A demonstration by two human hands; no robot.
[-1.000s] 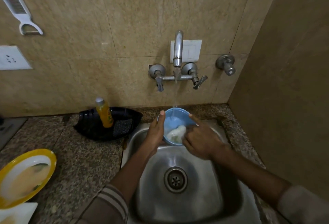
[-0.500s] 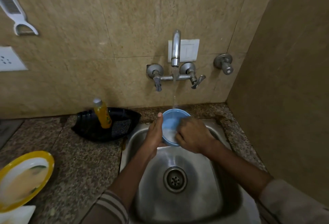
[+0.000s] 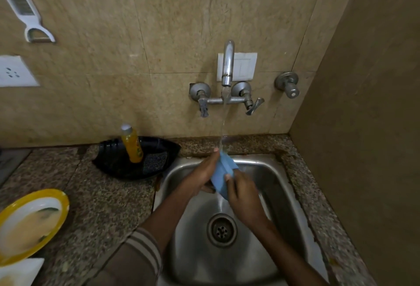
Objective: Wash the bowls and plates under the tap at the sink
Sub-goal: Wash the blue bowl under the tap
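Granite counter (image 3: 102,206), steel sink (image 3: 276,185), beige tiles (image 3: 159,24)

Your left sleeve (image 3: 127,265): brown knit, its cuff (image 3: 145,249) ringed with pale stripes. Your right forearm (image 3: 284,249): bare.

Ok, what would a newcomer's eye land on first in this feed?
The left hand and right hand grip a small light-blue plastic bowl, tipped on edge under water running from the steel wall tap above the stainless steel sink. Far left on the granite counter lies a soiled yellow-rimmed plate; an orange bottle stands in a black tray beside the sink.
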